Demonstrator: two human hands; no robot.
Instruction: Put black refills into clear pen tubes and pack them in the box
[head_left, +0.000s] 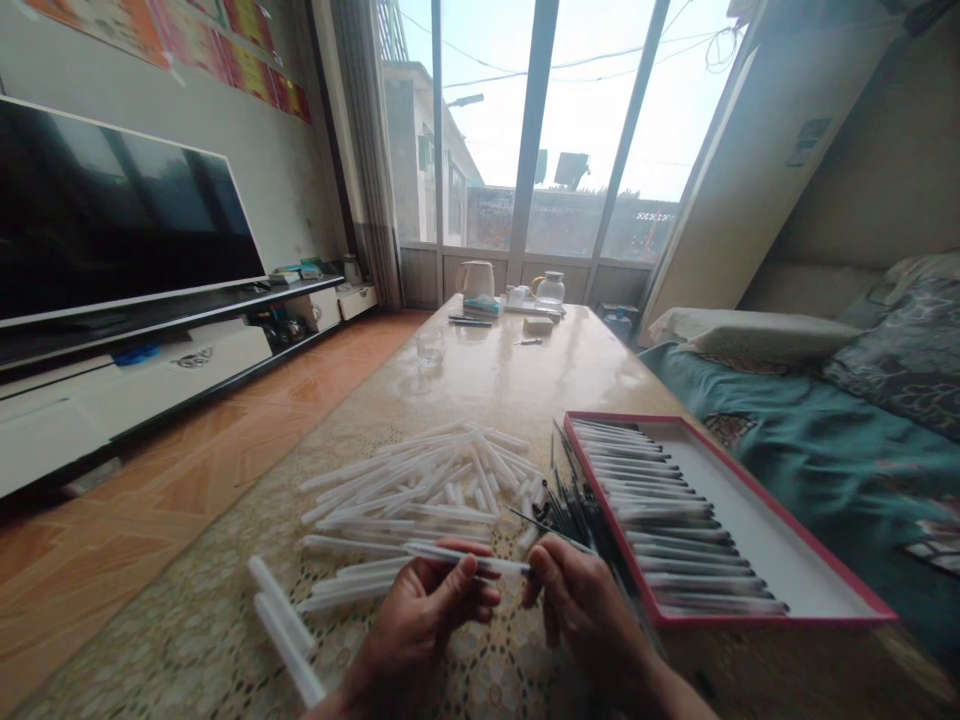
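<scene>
L hand (431,595) has white tube (508,566) pinched btwn thumb & fingers; R hand (577,590) has fingertips closed on its dark end (530,571), so both grips are on the same piece, held over the counter (517,390) btwn loose pile & tray

Key relation: tube's long axis runs L-R across the person's front, slight tilt in view, dark end toward R. Red-rimmed tray (765,520) sits just beside R hand, on its R, so R is the nearer hand. Row of dark-ended tubes (675,515) in it lies roughly the same way, dark ends also R, i.e. axes approx match

Pile of white tubes (397,500) is beyond L hand, L nearer. Bunched dark rods (574,500) lie past R hand, alongside tray. One thin rod (536,522) meets R hand; can't tell if held or just behind it
</scene>
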